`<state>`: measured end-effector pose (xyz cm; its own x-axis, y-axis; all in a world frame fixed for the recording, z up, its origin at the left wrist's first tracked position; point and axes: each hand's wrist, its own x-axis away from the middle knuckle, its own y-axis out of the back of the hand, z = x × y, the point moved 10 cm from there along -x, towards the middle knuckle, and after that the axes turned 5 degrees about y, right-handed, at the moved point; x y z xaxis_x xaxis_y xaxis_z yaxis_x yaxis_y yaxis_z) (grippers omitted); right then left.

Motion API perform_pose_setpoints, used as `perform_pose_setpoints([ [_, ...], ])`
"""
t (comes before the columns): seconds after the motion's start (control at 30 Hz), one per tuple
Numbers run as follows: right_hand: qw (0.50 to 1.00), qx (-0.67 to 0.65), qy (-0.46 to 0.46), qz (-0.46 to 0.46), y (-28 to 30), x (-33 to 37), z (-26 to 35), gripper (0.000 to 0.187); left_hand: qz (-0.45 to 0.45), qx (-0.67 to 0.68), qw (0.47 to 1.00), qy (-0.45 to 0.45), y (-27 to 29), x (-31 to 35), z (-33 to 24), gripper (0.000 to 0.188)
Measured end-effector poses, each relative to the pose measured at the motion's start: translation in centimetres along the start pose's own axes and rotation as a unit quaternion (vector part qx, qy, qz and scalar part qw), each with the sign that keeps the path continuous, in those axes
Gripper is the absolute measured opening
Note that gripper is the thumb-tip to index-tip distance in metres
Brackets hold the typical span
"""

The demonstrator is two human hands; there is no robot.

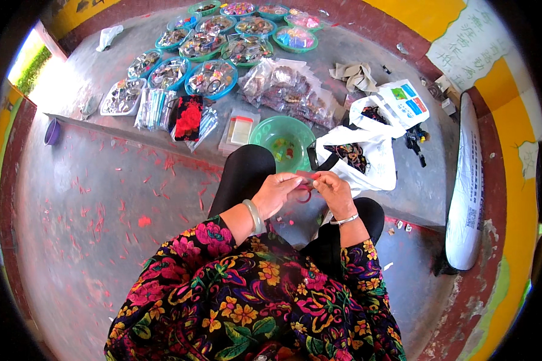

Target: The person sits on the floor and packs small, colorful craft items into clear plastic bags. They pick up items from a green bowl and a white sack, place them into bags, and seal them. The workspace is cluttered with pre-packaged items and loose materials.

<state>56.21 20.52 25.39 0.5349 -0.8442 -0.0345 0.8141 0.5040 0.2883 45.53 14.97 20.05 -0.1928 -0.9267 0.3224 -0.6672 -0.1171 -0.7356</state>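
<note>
Left fingers [289, 183] and right fingers [326, 182] pinched nearly closed on red band [308, 198], near side of green basin [262, 137] | head: band in hand, looks unfinished | loose dark bands [354, 157] remain in white bag [380, 174], right | finished count: can't tell

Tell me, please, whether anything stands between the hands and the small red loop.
Nothing visible does: the left hand and right hand meet at the red loop, fingertips pinched. The green basin sits beyond them, not in between.
</note>
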Motion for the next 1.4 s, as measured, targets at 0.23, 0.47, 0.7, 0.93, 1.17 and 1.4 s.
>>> perform_pose_setpoints([
  [0.23,0.997,-0.069,0.034,0.021,-0.6,-0.1,-0.8,0.009,-0.018,0.031,0.999,0.004,-0.3,0.6,-0.7,0.019],
  [0.47,0.988,-0.148,-0.049,-0.006,-0.5,-0.2,-2.9,0.007,0.005,0.002,1.0,0.0,-2.1,0.3,-1.7,0.018],
  [0.7,0.978,0.149,0.07,-0.131,1.9,0.1,-1.1,0.008,-0.011,-0.023,1.0,-0.009,-0.5,-0.7,-0.5,0.021],
  [0.93,0.877,0.325,0.319,-0.154,-0.6,2.2,8.5,0.008,-0.039,-0.165,0.986,-0.001,0.4,-1.6,1.2,0.023],
  [1.17,0.855,0.405,0.301,-0.122,-2.3,2.1,7.4,0.006,0.015,-0.258,0.964,-0.057,-0.3,-1.7,1.2,0.026],
  [1.4,0.897,0.352,0.24,-0.116,-1.5,1.6,5.9,0.011,0.006,-0.295,0.955,-0.025,-0.5,-1.5,0.9,0.027],
])
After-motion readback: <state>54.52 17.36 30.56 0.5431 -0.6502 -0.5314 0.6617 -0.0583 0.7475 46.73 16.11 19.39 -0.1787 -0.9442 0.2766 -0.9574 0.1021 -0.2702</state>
